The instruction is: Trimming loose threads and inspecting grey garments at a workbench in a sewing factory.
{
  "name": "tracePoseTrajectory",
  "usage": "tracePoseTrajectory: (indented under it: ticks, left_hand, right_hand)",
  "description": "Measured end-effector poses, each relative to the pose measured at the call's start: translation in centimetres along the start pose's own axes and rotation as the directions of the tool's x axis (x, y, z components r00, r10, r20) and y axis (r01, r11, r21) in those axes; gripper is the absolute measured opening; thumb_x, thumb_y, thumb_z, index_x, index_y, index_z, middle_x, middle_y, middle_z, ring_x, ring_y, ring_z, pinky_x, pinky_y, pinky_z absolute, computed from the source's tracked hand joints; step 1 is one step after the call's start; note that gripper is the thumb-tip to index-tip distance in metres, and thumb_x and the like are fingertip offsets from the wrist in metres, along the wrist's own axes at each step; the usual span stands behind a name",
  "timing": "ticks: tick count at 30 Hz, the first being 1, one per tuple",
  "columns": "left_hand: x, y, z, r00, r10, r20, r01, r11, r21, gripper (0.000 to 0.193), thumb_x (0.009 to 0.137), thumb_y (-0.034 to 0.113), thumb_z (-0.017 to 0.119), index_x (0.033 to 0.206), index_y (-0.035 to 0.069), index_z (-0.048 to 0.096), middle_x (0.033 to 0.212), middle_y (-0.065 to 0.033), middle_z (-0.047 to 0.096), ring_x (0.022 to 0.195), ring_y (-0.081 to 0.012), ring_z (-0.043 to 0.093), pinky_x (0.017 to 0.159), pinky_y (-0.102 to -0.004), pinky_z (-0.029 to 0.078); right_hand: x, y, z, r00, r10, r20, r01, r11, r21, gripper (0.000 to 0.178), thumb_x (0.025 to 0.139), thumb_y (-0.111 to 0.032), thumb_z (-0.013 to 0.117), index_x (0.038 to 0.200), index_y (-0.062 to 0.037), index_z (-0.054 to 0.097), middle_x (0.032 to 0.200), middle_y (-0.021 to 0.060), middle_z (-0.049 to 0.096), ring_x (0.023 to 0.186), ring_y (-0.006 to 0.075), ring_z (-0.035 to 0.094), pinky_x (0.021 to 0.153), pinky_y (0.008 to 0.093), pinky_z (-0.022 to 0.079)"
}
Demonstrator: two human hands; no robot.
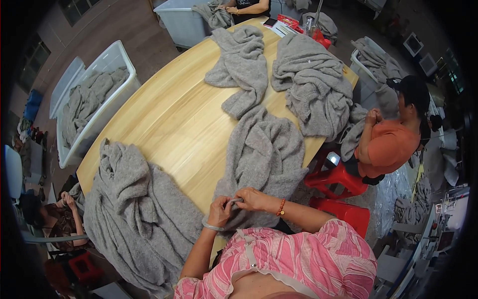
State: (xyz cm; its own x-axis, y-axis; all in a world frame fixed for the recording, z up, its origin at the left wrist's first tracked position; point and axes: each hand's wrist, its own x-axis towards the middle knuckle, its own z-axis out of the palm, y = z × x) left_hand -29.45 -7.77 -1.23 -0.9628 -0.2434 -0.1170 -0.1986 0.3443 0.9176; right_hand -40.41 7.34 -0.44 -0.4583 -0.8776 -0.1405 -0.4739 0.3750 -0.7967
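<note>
My left hand [219, 212] and my right hand [252, 199] are close together at the near edge of the table. Between them, the fingers of both pinch a narrow fold of a grey knit garment [264, 154]. The rest of that garment lies bunched on the wooden table [169, 124], stretching away from me. To the left of my hands a large grey knit heap [134, 209] drapes over the table's edge. Farther off lie another crumpled grey knit piece [244, 60] and a thick grey knit pile [313, 79].
A white bin [130, 57] of grey knits stands left of the table; a pale blue bin [181, 25] is at the far end. A person in orange [393, 149] sits at right beside red stools [341, 179], handling grey fabric. Others work at far left and far end.
</note>
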Motion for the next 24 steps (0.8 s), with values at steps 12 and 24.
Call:
tracePoseTrajectory:
  ticks: [12, 24]
  left_hand:
    - [-0.1, -0.2, 0.5, 0.993, 0.026, -0.114, -0.023, 0.999, 0.029, 0.004, 0.078, 0.0, 0.057, 0.082, -0.001, 0.059, 0.072, -0.0163, 0.057, 0.063, -0.0273, 0.058, 0.057, -0.0329, 0.045]
    - [-0.4, 0.0, 1.3, 0.954, 0.19, -0.231, -0.158, 0.976, 0.151, 0.005, 0.077, 0.0, 0.056, 0.082, 0.001, 0.057, 0.074, -0.0172, 0.054, 0.068, -0.0331, 0.057, 0.059, -0.036, 0.044]
  right_hand:
    - [0.3, -0.1, 0.3, 0.995, 0.038, -0.097, -0.031, 0.997, 0.071, 0.016, 0.072, -0.005, 0.06, 0.087, 0.003, 0.059, 0.082, 0.0214, 0.06, 0.081, 0.0385, 0.058, 0.072, 0.0421, 0.046]
    - [0.6, -0.5, 0.6, 0.984, 0.003, -0.175, 0.005, 0.999, 0.045, 0.01, 0.074, -0.003, 0.055, 0.08, 0.0035, 0.059, 0.077, 0.0229, 0.059, 0.078, 0.0384, 0.059, 0.07, 0.0431, 0.046]
